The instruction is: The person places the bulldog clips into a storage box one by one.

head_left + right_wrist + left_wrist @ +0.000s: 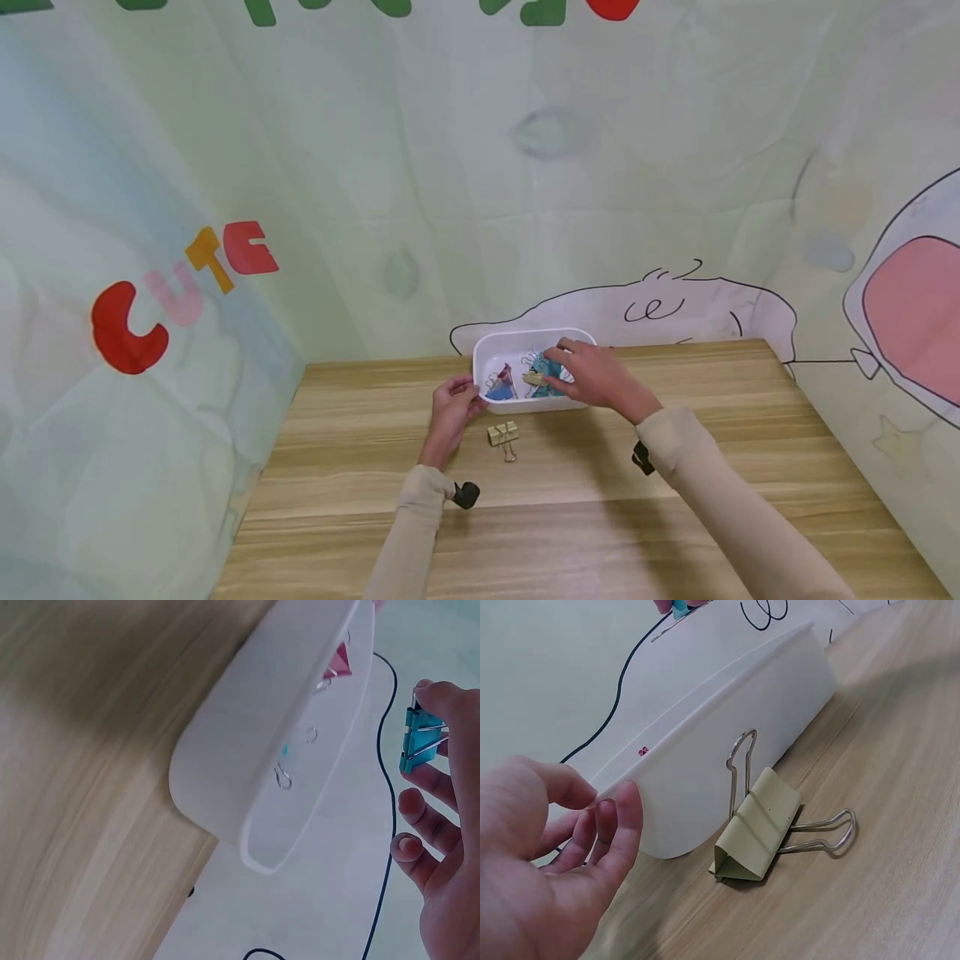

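Observation:
A white plastic tub (532,406) stands at the back of the table with several binder clips in it. My left hand (452,410) pinches its near left corner, thumb over the rim and fingers against the outer wall. Over the tub's right part, my right hand (602,377) holds a teal binder clip (424,740) between thumb and fingers, above the rim in the right wrist view. Inside, a blue clip (500,389) and a pink-red clip (341,661) show. A large pale yellow binder clip (757,825) lies on the table before the tub, near my left hand.
The wooden table (337,492) ends just behind the tub, against a printed cloth backdrop (375,167). More cloth with letters and a balloon drawing hangs on both sides. Wrist straps (466,495) show at both cuffs.

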Tool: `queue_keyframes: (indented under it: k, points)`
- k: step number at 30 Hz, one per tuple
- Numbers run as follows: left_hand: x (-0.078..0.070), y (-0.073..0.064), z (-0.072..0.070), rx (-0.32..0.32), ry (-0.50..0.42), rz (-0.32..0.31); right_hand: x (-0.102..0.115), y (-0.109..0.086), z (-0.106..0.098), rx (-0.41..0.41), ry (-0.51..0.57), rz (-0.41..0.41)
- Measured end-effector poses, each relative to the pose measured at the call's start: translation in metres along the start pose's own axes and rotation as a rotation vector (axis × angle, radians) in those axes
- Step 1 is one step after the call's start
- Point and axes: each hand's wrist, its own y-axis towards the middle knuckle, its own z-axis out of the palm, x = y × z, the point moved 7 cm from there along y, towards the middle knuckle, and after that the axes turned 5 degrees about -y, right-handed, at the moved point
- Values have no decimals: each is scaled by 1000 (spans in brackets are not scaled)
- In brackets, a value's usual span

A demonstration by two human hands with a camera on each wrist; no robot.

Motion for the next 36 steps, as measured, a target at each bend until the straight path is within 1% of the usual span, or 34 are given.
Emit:
queue_keyframes:
  k: [6, 10, 13, 18, 24, 30, 36]
  points:
    - [-2, -1, 1, -7, 12, -5, -16, 10, -11, 19, 3, 45]
    - [-3, -2, 1, -14, 15, -9, -26, 15, -18, 0, 12, 76]
    - [-4, -2, 1, -16, 14, -6, -31, 18, -21, -12, 19, 99]
    - [-3, -2, 0, -18, 15, -8, -38, 23, -25, 4, 38, 137]
    - [-4, -1, 1, -10, 15, -2, -42, 27, -25, 12, 44, 166]
    - [-4, -1, 0, -17, 24, -10, -44, 27, -21, 21, 54, 188]
    - [-4, -3, 0, -19, 23, -17, -46, 26, -19, 4, 70, 199]
